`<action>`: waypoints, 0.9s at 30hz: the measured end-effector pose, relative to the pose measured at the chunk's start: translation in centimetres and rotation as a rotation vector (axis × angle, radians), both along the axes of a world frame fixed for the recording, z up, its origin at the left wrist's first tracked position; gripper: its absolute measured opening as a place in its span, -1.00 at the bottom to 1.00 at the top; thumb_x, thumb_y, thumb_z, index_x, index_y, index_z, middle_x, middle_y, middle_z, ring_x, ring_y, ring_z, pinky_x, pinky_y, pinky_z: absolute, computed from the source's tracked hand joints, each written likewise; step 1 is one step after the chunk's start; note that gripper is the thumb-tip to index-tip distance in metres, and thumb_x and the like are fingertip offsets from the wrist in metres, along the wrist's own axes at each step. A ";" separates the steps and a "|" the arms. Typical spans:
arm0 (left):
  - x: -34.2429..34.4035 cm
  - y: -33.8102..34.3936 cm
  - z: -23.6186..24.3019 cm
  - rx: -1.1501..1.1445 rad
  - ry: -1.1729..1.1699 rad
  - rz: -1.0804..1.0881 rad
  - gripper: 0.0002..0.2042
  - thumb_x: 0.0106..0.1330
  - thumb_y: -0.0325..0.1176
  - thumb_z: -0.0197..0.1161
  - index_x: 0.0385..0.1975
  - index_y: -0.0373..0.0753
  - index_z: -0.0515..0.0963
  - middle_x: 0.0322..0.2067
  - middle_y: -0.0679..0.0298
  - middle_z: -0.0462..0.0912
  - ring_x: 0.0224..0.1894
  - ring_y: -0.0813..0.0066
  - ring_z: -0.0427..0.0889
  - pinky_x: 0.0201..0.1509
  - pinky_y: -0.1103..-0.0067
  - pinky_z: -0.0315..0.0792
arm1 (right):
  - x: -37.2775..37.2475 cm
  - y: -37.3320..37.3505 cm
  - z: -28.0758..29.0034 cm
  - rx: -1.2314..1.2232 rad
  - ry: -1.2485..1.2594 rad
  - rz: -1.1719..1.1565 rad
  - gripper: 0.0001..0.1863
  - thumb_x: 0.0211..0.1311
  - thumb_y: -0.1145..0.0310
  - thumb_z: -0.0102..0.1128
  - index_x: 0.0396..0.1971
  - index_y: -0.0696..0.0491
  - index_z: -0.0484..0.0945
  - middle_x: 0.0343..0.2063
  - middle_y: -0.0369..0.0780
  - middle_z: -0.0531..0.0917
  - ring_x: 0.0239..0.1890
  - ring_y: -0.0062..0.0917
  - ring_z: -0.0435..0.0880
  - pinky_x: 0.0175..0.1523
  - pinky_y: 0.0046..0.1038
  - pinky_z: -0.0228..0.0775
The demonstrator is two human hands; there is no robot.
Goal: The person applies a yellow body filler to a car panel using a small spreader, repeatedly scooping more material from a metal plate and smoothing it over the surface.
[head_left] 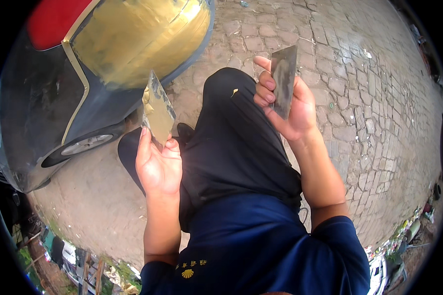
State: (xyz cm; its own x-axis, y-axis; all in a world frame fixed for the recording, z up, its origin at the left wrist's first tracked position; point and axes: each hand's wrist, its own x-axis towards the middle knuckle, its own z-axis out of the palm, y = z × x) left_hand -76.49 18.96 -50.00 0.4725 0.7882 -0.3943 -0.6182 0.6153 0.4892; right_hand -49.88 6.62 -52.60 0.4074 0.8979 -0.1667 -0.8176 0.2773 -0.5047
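Observation:
My left hand [158, 166] pinches the lower end of a thin plate smeared with yellow putty [159, 110], held up beside the car's corner. In my right hand [298, 110] is a flat grey metal scraper [283, 81], gripped between thumb and fingers and tilted upright; its face looks mostly bare with some smudges. The two tools are well apart, one on each side of my raised knee. At the upper left, a broad coat of yellow putty [142, 37] covers the rounded corner of a dark car [29, 98]. Neither tool touches the car.
Masking tape [79, 105] runs along the car's panel edge, near a red light [51, 24]. A wheel [86, 144] sits low on the car. Uneven paving stones [349, 98] spread to the right. Assorted clutter [83, 265] lies along the lower left rim.

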 end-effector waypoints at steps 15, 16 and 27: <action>1.3 -1.6 -2.0 -0.039 0.112 -0.034 -0.77 0.64 -0.34 0.06 0.14 -0.23 0.54 -0.01 0.29 0.75 -0.14 0.51 0.70 -0.11 0.55 0.53 | 1.2 -4.3 -1.5 -0.297 -0.284 -0.123 -0.71 0.38 0.46 0.25 0.05 0.19 0.52 -0.20 -0.19 0.74 -0.28 -0.49 0.78 -0.30 -0.40 0.66; 1.3 -1.5 -2.2 -0.046 0.129 -0.028 -0.77 0.64 -0.34 0.06 0.14 -0.23 0.54 -0.01 0.29 0.75 -0.14 0.51 0.70 -0.11 0.55 0.53 | 1.5 -4.7 -1.7 -0.340 -0.311 -0.109 -0.67 0.39 0.44 0.26 0.09 0.18 0.52 -0.18 -0.21 0.74 -0.22 -0.51 0.77 -0.16 -0.38 0.66; 5.8 2.1 -4.4 -0.109 -0.054 -0.156 -0.78 0.63 -0.36 0.04 0.07 -0.26 0.59 -0.07 0.27 0.79 -0.14 0.39 0.75 0.13 0.39 0.56 | -0.1 -3.8 -4.4 -0.523 -0.142 0.073 -0.68 0.44 0.45 0.28 0.09 0.27 0.56 -0.08 -0.13 0.77 -0.09 -0.45 0.81 0.10 -0.34 0.69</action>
